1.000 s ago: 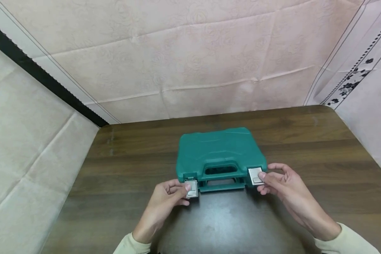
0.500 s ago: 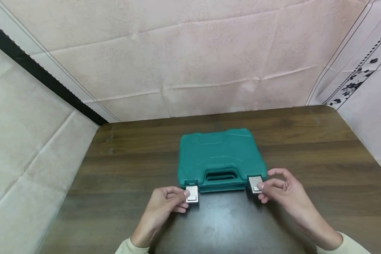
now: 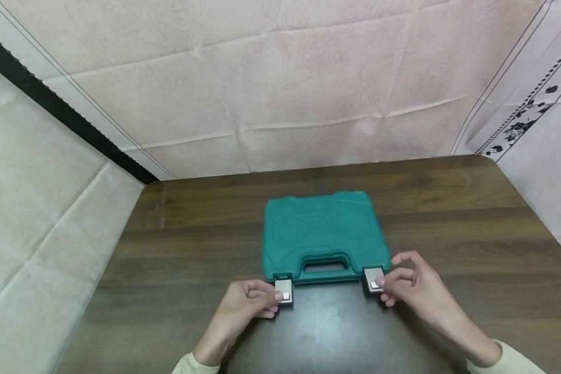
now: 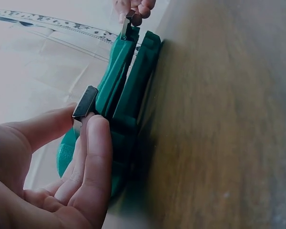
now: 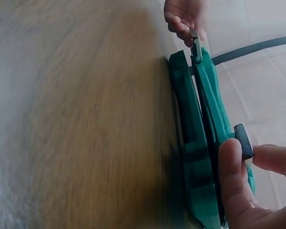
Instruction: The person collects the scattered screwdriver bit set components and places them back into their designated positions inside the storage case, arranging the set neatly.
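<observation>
A green plastic carrying case (image 3: 324, 228) lies flat on the table, its handle side facing me. Two metal latches stick out from its lid's front edge. My left hand (image 3: 245, 306) pinches the left latch (image 3: 283, 291) between thumb and fingers. On the other side, the thumb and fingers of my right hand (image 3: 418, 283) pinch the right latch (image 3: 374, 279). Both wrist views show a narrow gap between the lid (image 4: 115, 64) and the base (image 5: 193, 138) of the case. What the case contains is hidden.
A dark wood-grain table (image 3: 191, 244) carries the case. Pale patterned cloth (image 3: 280, 93) hangs behind its far edge, and similar sheets stand at the left and right. A black strip (image 3: 65, 111) runs down the left sheet.
The lid has come down toward the base, and the lower handle part that showed beneath it is now covered. Both hands moved slightly down and nearer with the latches, keeping their pinch.
</observation>
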`<state>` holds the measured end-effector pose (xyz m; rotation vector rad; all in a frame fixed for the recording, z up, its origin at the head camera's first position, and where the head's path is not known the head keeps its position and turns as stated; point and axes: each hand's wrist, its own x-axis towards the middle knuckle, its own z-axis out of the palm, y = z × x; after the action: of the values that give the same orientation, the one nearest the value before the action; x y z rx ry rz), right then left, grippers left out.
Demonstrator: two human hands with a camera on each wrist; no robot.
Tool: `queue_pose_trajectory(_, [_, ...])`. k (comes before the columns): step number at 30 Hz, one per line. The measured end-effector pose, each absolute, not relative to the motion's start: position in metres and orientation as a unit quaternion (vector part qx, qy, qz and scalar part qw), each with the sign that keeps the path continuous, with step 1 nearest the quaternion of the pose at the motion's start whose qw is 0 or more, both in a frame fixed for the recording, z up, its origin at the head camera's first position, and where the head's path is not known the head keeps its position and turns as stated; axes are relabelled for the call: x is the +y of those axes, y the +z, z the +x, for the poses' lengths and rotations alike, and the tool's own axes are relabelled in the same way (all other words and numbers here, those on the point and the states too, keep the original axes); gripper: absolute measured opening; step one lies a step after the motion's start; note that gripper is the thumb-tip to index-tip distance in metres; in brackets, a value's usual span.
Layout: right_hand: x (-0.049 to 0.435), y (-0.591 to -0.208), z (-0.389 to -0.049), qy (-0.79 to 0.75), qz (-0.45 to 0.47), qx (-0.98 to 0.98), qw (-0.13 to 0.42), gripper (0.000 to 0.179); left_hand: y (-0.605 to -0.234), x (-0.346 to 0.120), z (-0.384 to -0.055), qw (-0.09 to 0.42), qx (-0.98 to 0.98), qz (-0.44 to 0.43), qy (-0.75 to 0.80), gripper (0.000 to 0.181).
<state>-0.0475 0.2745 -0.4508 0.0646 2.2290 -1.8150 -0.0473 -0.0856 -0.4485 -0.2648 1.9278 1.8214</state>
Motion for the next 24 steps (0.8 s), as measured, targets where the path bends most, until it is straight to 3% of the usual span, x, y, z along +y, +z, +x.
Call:
queue_pose_trajectory(17, [0.276,-0.456,-0.05,-0.606,0.017,0.777,0.166,0.052,-0.459,-0.084,-0.046,0.234,0.728,-0.067,0.641,0.021])
queue_pose_trajectory(20, [0.275,-0.456,-0.05,-0.582,-0.003,0.8,0.149,0.05,-0.457,-0.084,-0.045,0.214,0.774,-0.039,0.594,0.021])
queue_pose_trajectory(24, [0.275,-0.457,-0.05,-0.509,-0.068,0.854,0.08,0.046,-0.451,-0.084,-0.042,0.156,0.866,0.023,0.474,0.018])
